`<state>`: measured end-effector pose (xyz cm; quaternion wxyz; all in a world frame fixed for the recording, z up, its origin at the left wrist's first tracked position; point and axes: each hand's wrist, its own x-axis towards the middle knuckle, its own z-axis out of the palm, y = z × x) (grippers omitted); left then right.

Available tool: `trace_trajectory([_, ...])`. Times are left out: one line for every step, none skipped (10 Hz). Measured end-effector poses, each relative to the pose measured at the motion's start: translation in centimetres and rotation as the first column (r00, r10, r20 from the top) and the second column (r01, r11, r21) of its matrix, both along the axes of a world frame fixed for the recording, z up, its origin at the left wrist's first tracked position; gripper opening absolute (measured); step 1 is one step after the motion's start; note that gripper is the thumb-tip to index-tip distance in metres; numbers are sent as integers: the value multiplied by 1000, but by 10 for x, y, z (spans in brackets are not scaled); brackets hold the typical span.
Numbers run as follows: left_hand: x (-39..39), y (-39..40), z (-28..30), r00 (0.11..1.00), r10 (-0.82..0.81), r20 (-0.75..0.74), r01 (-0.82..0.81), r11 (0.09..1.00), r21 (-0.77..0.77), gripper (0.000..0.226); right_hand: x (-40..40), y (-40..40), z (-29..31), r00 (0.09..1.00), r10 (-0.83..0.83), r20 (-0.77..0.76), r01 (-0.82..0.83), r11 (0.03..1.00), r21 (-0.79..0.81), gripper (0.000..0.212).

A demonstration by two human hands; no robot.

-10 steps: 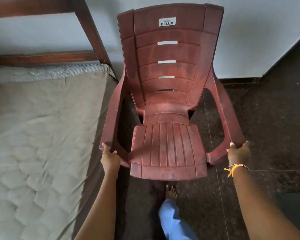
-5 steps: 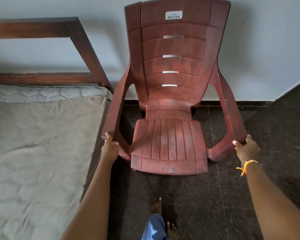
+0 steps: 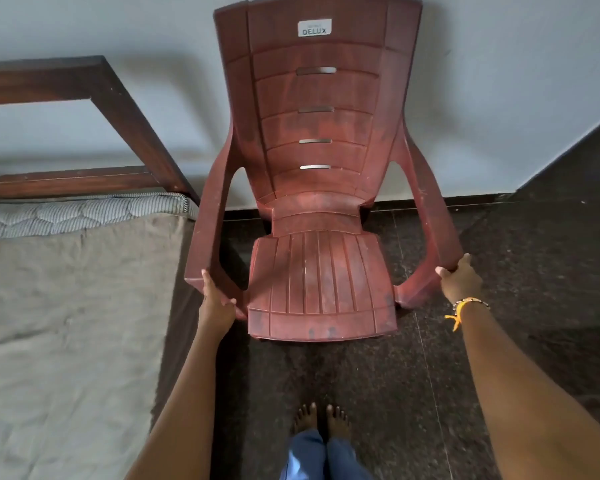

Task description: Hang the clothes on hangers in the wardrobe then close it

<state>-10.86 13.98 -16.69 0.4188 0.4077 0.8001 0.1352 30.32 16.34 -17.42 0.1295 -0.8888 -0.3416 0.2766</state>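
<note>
Fingers of the left hand [image 3: 216, 304] tucked out of sight beneath the front end of the plastic chair's [image 3: 321, 188] armrest, only thumb and back showing. Fingers of the right hand [image 3: 459, 283] likewise wrapped behind the other armrest. Chair legs almost wholly hidden under seat and arms. Small print above "DELUX" on the white label [image 3: 314, 28] too fine to read. Mattress [image 3: 66, 323] cut off by the left and bottom edges, wooden bed frame [image 3: 94, 81] by the left edge. Both forearms and the blue trouser legs [image 3: 321, 457] cut off at the bottom edge.
</note>
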Motion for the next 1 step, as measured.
trace_trajectory([32,-7,9,999,-43,6,43,999,14,75,-12,-2,11,997,-16,-76,16,1000,3,68])
